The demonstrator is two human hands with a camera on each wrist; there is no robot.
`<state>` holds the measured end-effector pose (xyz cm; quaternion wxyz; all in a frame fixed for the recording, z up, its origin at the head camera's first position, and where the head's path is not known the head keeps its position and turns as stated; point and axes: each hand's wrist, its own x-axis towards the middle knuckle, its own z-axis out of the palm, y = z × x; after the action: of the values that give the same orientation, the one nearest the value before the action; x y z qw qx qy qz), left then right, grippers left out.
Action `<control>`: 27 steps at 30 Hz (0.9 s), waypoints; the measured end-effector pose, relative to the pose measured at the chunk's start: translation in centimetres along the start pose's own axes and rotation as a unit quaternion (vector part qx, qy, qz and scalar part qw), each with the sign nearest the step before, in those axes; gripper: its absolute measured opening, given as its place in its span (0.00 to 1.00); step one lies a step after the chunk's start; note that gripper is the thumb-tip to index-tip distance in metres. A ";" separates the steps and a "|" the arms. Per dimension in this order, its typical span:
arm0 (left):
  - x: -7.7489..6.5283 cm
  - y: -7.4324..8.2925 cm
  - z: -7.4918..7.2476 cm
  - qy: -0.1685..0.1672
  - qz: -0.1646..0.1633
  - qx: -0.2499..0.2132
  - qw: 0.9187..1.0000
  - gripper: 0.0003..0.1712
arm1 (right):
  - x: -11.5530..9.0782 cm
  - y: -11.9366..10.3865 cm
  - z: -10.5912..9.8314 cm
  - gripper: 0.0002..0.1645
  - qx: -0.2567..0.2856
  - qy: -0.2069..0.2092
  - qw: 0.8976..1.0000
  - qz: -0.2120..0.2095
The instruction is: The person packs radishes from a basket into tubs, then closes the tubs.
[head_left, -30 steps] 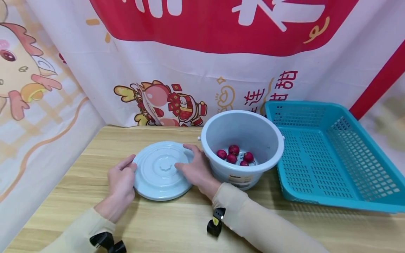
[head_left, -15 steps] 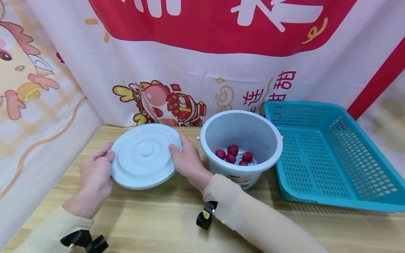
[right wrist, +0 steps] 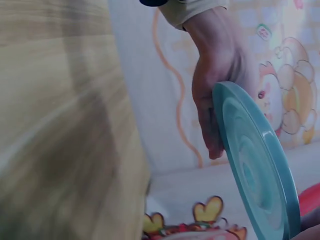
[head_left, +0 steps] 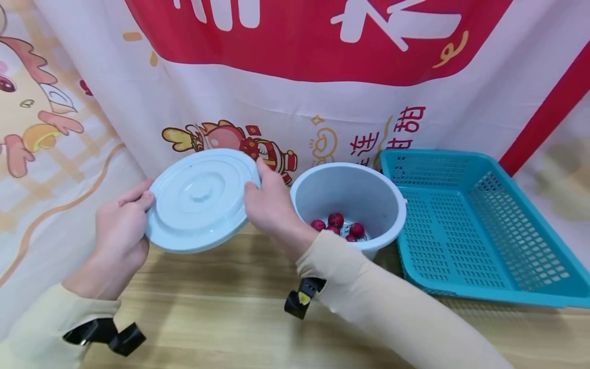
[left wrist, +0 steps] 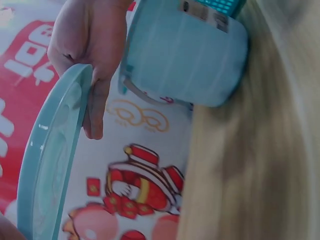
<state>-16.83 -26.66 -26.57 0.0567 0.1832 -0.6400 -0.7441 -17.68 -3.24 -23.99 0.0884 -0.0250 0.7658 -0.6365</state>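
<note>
A round light-blue lid [head_left: 198,197] is held in the air between both hands, tilted, left of the bucket. My left hand [head_left: 121,230] grips its left edge, thumb on top; in the right wrist view that hand's fingers [right wrist: 211,132] lie under the lid. The right hand [head_left: 272,205] grips the opposite edge, its fingers [left wrist: 96,110] showing below the rim in the left wrist view. Beside the right hand, a light-blue bucket [head_left: 369,187] stands uncovered on the table with several red radishes [head_left: 335,220] at its bottom, partly hidden by the front rim and the right forearm.
A teal plastic basket [head_left: 461,241] with perforated walls sits right of the bucket, close against it. The wooden table [head_left: 221,312] runs back to a printed white and red curtain [head_left: 295,97]. Another printed cloth [head_left: 55,169] hangs at the left side.
Both hands have lifted the lid off the table and carried it up and to the left, tilting it. The bucket, radishes and basket have stayed in place.
</note>
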 end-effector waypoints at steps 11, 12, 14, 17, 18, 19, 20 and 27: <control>-1.5 1.9 8.1 -0.143 0.037 0.085 0.985 0.33 | 0.0 -2.1 -9.8 0.40 -0.083 0.029 0.996 0.008; -1.8 1.9 9.1 -0.156 0.041 0.091 0.983 0.33 | -0.2 -2.1 -10.9 0.40 -0.098 0.030 0.995 0.016; -2.5 1.8 10.9 -0.179 0.045 0.102 0.977 0.33 | -0.6 -1.9 -12.9 0.39 -0.121 0.030 0.992 0.028; -3.4 1.3 13.2 -0.203 0.047 0.107 0.972 0.34 | -1.3 -1.4 -15.6 0.39 -0.139 0.025 0.989 0.039; -3.7 1.0 13.9 -0.209 0.047 0.108 0.971 0.34 | -1.5 -1.2 -16.4 0.40 -0.147 0.022 0.988 0.043; -3.9 0.8 14.4 -0.216 0.045 0.113 0.969 0.35 | -1.7 -0.9 -17.1 0.40 -0.155 0.020 0.987 0.045; -4.2 0.6 14.9 -0.222 0.044 0.116 0.967 0.35 | -1.8 -0.7 -17.7 0.42 -0.163 0.020 0.985 0.050; -5.9 -0.8 17.8 -0.251 0.032 0.156 0.955 0.38 | -2.9 1.4 -20.8 0.49 -0.233 0.025 0.968 0.091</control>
<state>-17.36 -8.08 -24.19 -0.1110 -0.0231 -0.7471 -0.6549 -18.20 17.66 -21.42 0.1183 0.0404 0.8942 -0.4300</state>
